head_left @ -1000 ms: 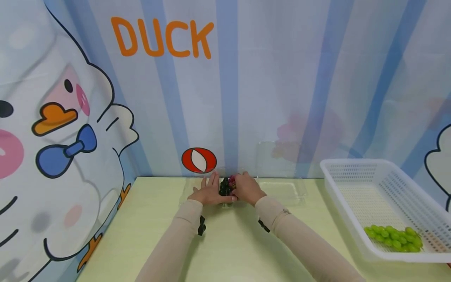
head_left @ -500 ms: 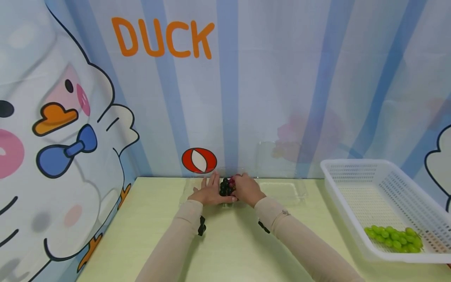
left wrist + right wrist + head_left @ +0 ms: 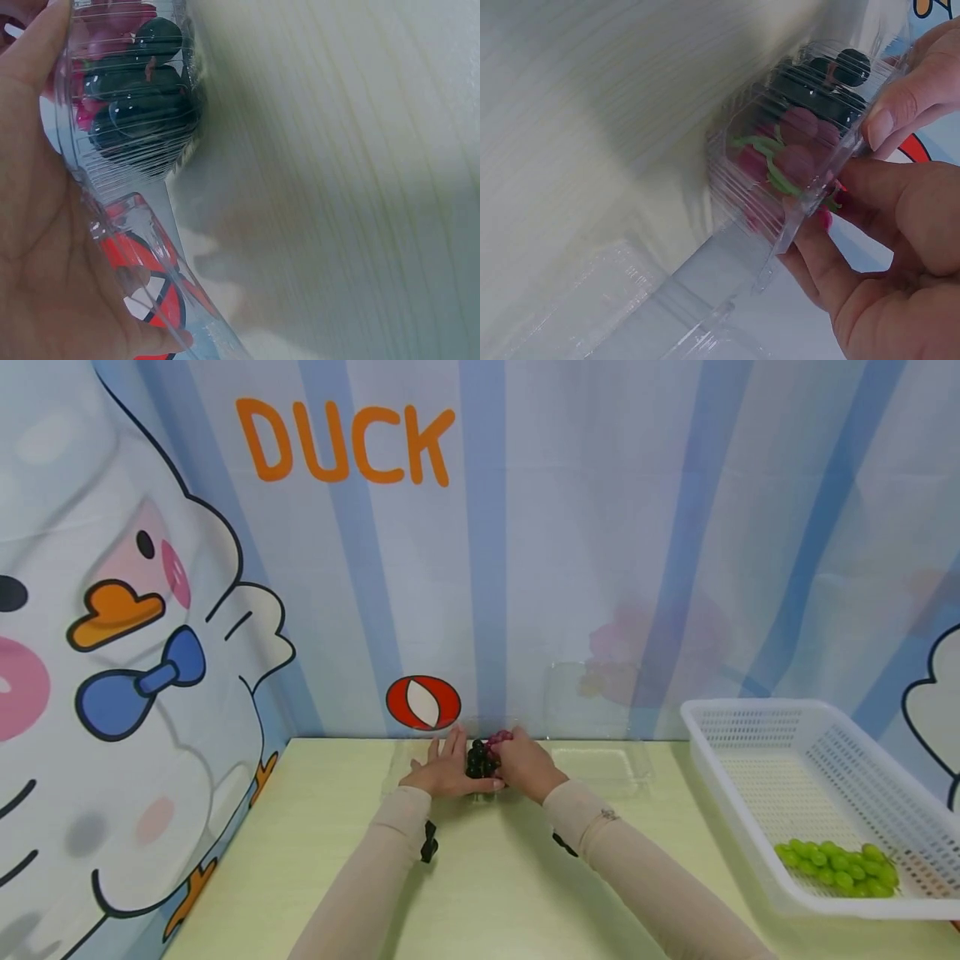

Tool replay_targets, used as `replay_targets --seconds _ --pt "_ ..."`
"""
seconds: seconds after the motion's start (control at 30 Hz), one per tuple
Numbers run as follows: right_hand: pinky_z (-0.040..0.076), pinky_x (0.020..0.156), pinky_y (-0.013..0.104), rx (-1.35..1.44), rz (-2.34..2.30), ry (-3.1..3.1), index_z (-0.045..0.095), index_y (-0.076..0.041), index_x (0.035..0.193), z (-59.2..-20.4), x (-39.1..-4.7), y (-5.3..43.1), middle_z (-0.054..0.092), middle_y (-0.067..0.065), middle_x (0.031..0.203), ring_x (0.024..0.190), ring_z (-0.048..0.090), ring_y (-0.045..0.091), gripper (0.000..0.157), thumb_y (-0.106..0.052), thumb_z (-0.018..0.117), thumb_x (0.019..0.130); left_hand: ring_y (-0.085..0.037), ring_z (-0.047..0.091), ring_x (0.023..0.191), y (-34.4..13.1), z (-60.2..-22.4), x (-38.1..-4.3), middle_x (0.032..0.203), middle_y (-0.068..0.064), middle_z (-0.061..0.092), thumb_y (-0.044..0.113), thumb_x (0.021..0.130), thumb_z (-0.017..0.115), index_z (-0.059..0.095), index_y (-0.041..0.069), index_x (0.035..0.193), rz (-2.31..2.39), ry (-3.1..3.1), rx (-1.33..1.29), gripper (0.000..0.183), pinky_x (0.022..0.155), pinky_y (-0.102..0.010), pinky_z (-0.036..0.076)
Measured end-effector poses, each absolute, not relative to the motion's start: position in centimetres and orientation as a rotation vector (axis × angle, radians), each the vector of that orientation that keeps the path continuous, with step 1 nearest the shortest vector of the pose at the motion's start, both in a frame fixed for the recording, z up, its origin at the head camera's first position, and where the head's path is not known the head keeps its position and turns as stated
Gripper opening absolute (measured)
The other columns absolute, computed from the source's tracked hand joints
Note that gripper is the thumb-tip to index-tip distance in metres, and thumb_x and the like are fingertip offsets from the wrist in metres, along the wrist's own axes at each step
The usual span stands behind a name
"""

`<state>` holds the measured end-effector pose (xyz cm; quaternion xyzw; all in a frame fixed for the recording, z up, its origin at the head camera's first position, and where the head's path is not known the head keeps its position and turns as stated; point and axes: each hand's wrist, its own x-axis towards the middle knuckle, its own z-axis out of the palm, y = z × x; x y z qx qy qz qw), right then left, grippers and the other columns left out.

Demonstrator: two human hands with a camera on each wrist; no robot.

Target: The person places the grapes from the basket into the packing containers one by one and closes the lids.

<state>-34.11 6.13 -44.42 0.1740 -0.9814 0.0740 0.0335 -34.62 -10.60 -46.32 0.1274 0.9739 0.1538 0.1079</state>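
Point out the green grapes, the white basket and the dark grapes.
Green grapes (image 3: 838, 867): head view, middle of the bunch.
White basket (image 3: 877, 907): head view, on its near rim.
Dark grapes (image 3: 477, 760): head view, middle of the visible cluster.

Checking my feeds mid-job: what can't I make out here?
Red grapes: head view, partly hidden by the right hand.
Dark grapes: right wrist view, count unclear through the ridged box.
Left hand: left wrist view, cut off by the left edge.
Basket: head view, cut off by the right edge.
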Motion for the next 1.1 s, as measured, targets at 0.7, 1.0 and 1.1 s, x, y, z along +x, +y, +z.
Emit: replay_targets --seconds 0.7,1.0,1.1 --pt "0.057 0.071 0.041 0.629 -0.087 -2.826 0.071 -0.005 0.098 -44.6 -33.7 7.1 0.058 0.012 0.099 0.086 0.059 0.027 0.02 -0.023 0.069 0.09 -0.044 -0.001 0.146 -10.5 -46.4 -34.5 0.162 -0.003 -0.011 0.09 0.067 0.047 -0.005 0.014 0.155 0.427 2.857 0.377 0.127 0.1 -0.079 0.013" --pt "0.028 0.105 0.067 0.711 -0.047 -2.984 0.072 -0.018 0.11 -44.6 -34.1 7.4 0.067 0.004 0.116 0.112 0.061 0.027 0.025 -0.024 0.072 0.086 -0.044 -0.001 0.146 -10.6 -46.3 -34.5 0.162 -0.003 -0.012 0.089 0.069 0.046 -0.004 0.014 0.156 0.433 2.853 0.375 0.124 0.1 -0.079 0.011" --pt "0.025 0.105 0.07 0.729 -0.057 -3.026 0.072 -0.018 0.109 -44.2 -34.3 7.5 0.068 0.004 0.114 0.11 0.062 0.027 0.024 -0.027 0.072 0.086 -0.044 -0.001 0.146 -10.6 -46.2 -34.5 0.162 -0.003 -0.012 0.089 0.069 0.045 -0.004 0.015 0.156 0.43 2.852 0.38 0.124 0.1 -0.079 0.011"
